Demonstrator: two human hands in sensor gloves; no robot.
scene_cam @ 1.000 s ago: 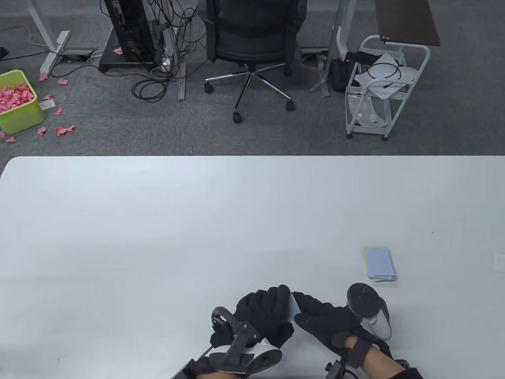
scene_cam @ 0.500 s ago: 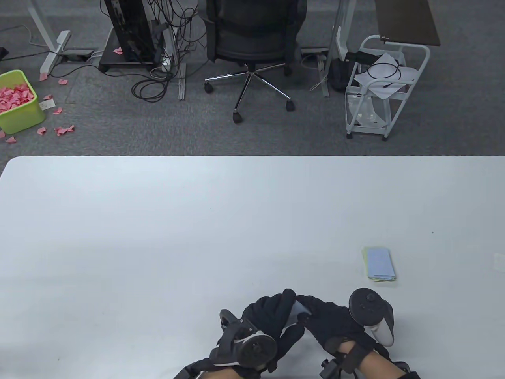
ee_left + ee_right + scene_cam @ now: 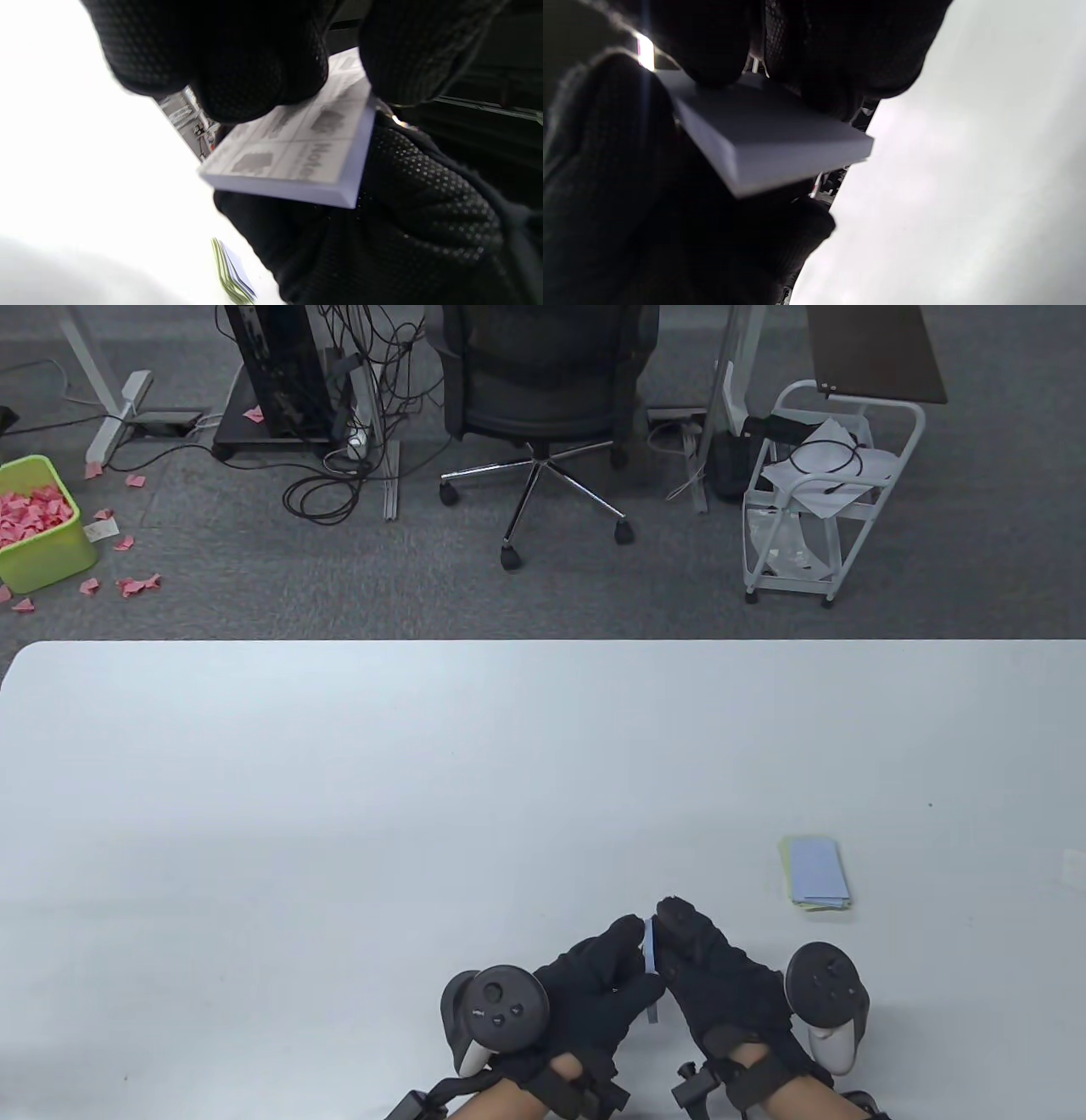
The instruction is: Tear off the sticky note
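Observation:
A pale blue sticky note pad (image 3: 650, 960) stands edge-on between my two hands, near the table's front edge. My left hand (image 3: 626, 957) grips it from the left. In the left wrist view its fingers (image 3: 237, 63) lie on the pad's printed back (image 3: 297, 152). My right hand (image 3: 677, 937) grips it from the right. In the right wrist view its fingers (image 3: 806, 51) press on the pad's plain top sheet (image 3: 763, 140). The pad is held a little above the white table (image 3: 424, 780).
A small stack of loose blue and green notes (image 3: 817, 872) lies on the table to the right of my hands, also in the left wrist view (image 3: 233, 275). On the floor beyond the table are an office chair (image 3: 543, 390), a white cart (image 3: 819, 492) and a green bin (image 3: 42, 543).
Both hands have rolled so the trackers face up. The pad has turned from lying nearly flat under the fingers to edge-on between them. The hands moved slightly right.

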